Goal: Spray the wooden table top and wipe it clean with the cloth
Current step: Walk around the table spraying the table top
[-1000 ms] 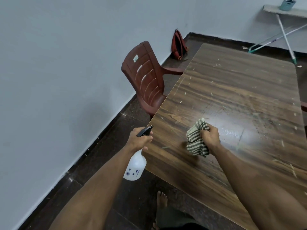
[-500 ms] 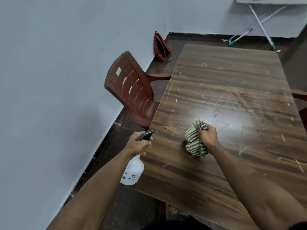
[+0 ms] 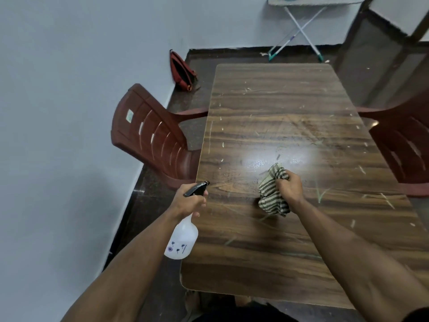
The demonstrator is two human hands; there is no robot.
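While the striped cloth [image 3: 272, 192] sits bunched on the wooden bench [image 3: 290, 240], the right hand [image 3: 290, 188] closes its grip on its right side; the left hand [image 3: 189, 201] clasps a spray bottle [image 3: 182, 237] just off the bench's left edge.

The surface [image 3: 290, 126] is showing dark and light brown wood grain, flecked with pale specks. On it, the cloth [image 3: 272, 194] is showing beige and dark stripes. Beside its left edge, the bottle [image 3: 182, 240] is looking translucent white with small dark prints and a black nozzle. Flanking the surface, the chairs [image 3: 151, 138] are showing reddish brown. Beyond them, the bag [image 3: 182, 70] is showing red.
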